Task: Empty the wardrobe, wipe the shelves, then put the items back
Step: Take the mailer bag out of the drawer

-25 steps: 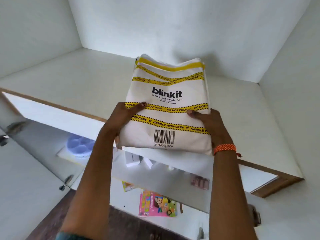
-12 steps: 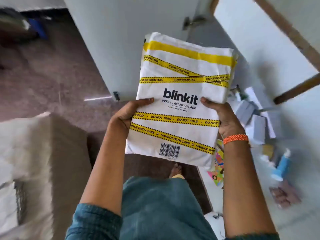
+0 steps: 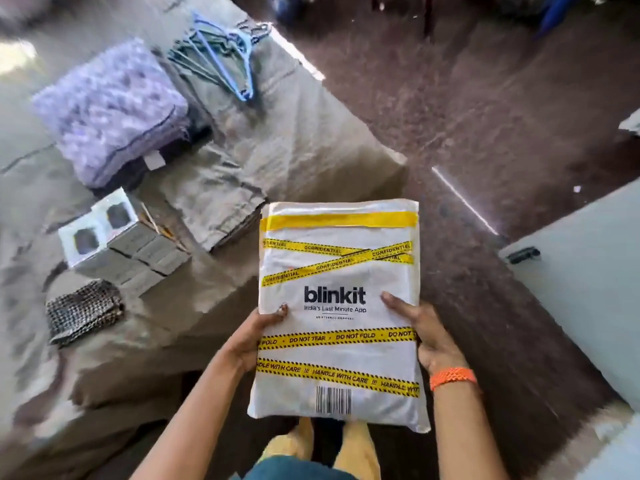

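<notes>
To my left, a bed covered in an olive-brown sheet fills much of the view, and its near corner meets the dark speckled floor that runs off to the right. On the sheet, a folded purple patterned blanket lies toward the far side, with a bundle of blue and grey hangers just beyond it. A folded olive cloth sits nearer the bed's edge. Beside it rests a cluster of small white boxes, and closer to me a small dark checked cloth. At the right edge, a pale grey wardrobe door stands open.

Out in front of me, above the floor just off the bed's corner, I hold a white blinkit courier bag crossed with yellow warning tape. Its long axis runs away from me, the yellow-sealed end pointing forward and the barcode end nearest my body, printed face up. My left hand grips its left edge, thumb curled over the top. My right hand grips the right edge likewise, an orange band on that wrist.
</notes>
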Demonstrator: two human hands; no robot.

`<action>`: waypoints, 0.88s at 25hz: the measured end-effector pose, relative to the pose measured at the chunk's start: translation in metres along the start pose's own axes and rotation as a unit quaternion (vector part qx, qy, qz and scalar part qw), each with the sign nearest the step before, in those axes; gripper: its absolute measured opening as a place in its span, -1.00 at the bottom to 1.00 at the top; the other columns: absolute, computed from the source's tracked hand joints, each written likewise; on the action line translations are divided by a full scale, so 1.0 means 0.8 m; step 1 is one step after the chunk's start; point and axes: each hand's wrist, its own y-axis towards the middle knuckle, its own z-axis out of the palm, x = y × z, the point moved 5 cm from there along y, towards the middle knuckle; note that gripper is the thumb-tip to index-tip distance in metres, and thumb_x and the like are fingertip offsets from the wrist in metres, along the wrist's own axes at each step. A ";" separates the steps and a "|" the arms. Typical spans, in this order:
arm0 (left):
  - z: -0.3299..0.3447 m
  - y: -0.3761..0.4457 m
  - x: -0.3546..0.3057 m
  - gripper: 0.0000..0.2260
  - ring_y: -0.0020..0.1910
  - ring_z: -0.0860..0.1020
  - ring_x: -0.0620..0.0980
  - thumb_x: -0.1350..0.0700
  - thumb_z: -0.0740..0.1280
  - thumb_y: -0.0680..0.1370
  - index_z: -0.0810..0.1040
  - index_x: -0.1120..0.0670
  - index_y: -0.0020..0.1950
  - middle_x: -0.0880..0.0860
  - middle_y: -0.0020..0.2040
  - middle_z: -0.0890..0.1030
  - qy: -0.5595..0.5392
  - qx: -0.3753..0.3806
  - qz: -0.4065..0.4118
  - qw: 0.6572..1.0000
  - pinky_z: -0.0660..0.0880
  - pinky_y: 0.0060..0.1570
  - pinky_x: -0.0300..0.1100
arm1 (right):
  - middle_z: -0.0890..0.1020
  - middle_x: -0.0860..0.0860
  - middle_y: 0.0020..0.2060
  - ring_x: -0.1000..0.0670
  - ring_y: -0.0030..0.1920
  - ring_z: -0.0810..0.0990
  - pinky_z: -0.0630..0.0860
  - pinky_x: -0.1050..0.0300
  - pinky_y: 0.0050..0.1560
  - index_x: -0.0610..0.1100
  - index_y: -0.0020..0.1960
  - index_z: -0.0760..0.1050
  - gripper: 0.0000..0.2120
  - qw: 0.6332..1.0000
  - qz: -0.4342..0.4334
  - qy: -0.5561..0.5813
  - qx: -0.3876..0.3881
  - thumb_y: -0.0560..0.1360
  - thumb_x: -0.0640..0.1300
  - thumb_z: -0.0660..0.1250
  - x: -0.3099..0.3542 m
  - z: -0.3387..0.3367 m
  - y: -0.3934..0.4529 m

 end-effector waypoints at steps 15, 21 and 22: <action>-0.239 -0.037 0.049 -0.19 0.12 0.60 0.22 -0.14 0.66 0.03 0.57 0.09 0.22 0.21 0.17 0.61 -0.359 -0.176 0.070 0.914 0.59 -0.06 0.17 | 0.70 -0.20 -0.05 -0.15 -0.11 0.70 0.64 0.03 -0.19 -0.26 0.11 0.59 -0.71 0.937 0.132 -0.275 0.171 0.40 -0.26 0.43 -0.067 0.290 0.142; -0.405 -0.129 0.126 -0.08 0.16 0.57 0.27 -0.09 0.68 0.01 0.50 0.12 0.31 0.25 0.23 0.57 -0.443 -0.239 0.048 0.863 0.53 0.02 0.30 | 0.69 -0.22 -0.03 -0.18 -0.08 0.69 0.64 -0.04 -0.08 -0.28 0.11 0.58 -0.69 0.879 0.211 -0.363 0.227 0.39 -0.26 0.46 -0.218 0.452 0.114; -0.439 -0.152 0.142 -0.09 0.16 0.57 0.28 -0.09 0.68 0.02 0.50 0.12 0.31 0.25 0.23 0.57 -0.454 -0.256 0.048 0.852 0.51 0.03 0.32 | 0.69 -0.22 -0.04 -0.18 -0.10 0.69 0.64 -0.04 -0.10 -0.28 0.12 0.57 -0.64 0.864 0.222 -0.379 0.245 0.34 -0.26 0.49 -0.249 0.484 0.105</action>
